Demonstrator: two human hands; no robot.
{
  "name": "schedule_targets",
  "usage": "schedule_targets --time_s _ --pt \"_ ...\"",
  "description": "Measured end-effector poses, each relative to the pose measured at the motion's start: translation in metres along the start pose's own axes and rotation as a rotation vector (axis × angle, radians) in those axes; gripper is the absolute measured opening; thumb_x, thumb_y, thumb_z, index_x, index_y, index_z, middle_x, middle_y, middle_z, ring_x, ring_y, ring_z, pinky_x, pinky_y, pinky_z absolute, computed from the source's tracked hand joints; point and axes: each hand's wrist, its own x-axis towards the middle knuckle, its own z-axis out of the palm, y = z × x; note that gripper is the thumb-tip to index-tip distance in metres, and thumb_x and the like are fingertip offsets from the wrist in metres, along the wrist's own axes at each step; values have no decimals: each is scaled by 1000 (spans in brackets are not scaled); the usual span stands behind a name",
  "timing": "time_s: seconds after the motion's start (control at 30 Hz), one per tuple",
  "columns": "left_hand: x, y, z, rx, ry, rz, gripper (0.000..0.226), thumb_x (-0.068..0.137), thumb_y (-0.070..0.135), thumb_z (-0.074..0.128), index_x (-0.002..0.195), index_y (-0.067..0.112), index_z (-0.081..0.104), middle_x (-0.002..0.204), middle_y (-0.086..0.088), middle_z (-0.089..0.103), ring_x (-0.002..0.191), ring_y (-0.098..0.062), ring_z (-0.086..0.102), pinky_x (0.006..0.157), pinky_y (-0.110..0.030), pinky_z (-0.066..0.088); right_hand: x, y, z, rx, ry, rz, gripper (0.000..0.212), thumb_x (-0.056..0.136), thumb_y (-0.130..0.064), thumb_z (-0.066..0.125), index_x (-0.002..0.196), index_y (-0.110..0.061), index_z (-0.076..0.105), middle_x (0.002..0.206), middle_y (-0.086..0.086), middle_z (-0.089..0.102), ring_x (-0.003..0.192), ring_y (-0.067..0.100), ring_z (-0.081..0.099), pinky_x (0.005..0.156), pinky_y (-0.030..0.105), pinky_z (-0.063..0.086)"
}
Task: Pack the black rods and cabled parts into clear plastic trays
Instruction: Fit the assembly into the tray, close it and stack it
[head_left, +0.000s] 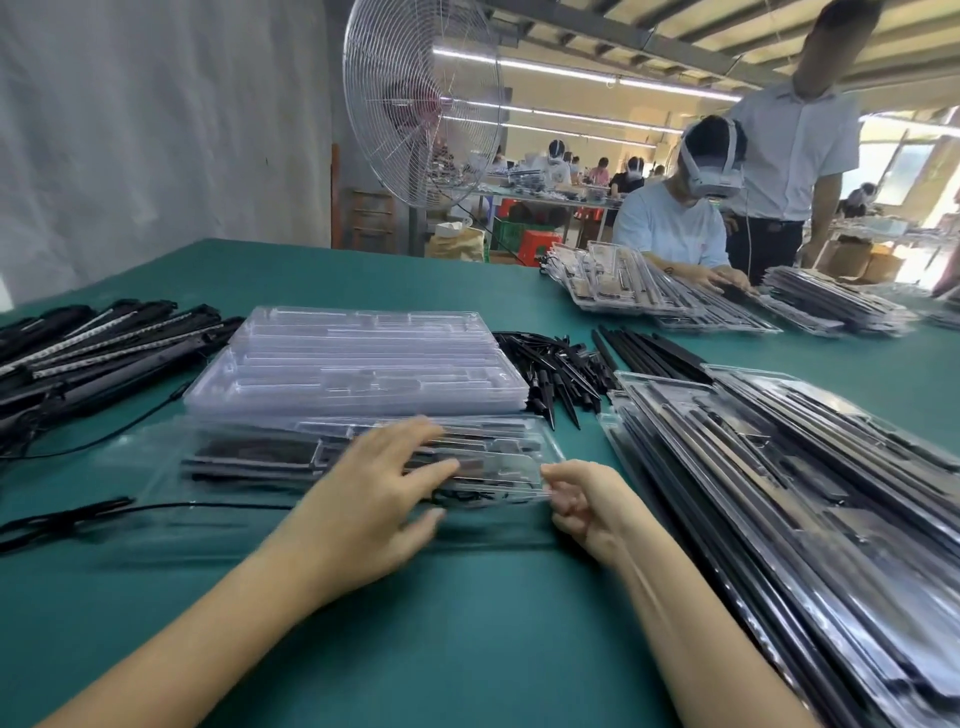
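A clear plastic tray (249, 457) holding black rods and a cabled part lies on the green table in front of me. My left hand (374, 493) rests flat on its lid, fingers spread. My right hand (582, 504) pinches the tray's right edge with curled fingers. Behind it stands a stack of empty clear trays (358, 364). Loose black rods (660, 353) and short black spikes (556, 369) lie to the right of that stack. Black cabled parts (93, 343) are piled at the far left, and one cable (67, 514) trails near the tray's left end.
A big pile of filled trays (789, 467) takes up the right side. Across the table, a seated person wearing a headset (680, 218) handles more filled trays (649, 291), with another person standing behind. A large standing fan (421, 104) is at the table's far edge.
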Motion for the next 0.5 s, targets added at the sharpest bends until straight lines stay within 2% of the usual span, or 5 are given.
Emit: schedule_targets --time_s 0.1,0.17,0.23,0.33,0.5 --pt "4 56 -3 -752 45 -245 27 81 46 55 76 22 67 79 8 60 74 -3 58 69 -21 48 0 0 -1 -7 7 31 21 86 3 52 68 -9 48 57 1 42 31 4 31 29 15 19" --pt "14 92 4 -1388 -272 -722 40 84 53 57 82 13 64 78 -1 63 64 -10 64 55 -27 53 -1 0 0 -32 20 32 19 85 1 53 69 -8 50 58 2 45 35 5 34 34 16 22" --pt "29 105 17 -1794 -382 -1148 45 88 46 59 98 2 57 93 -19 65 76 -23 68 61 -31 57 -3 -2 0 -74 30 26 16 85 0 54 71 -9 52 60 3 48 44 10 38 43 20 26" --pt "51 109 31 -2078 -21 -1360 34 88 28 62 106 0 56 91 -23 64 87 -27 64 81 -32 53 -6 -4 -1 -113 25 -37 23 85 3 55 66 -10 51 59 2 49 48 10 42 42 19 30" --pt "80 121 45 -2021 354 -1519 21 85 19 68 97 3 60 75 -11 63 61 -18 59 69 -30 53 -14 -7 1 -129 29 -150 18 83 8 56 69 -3 57 53 5 56 46 13 51 38 17 35"
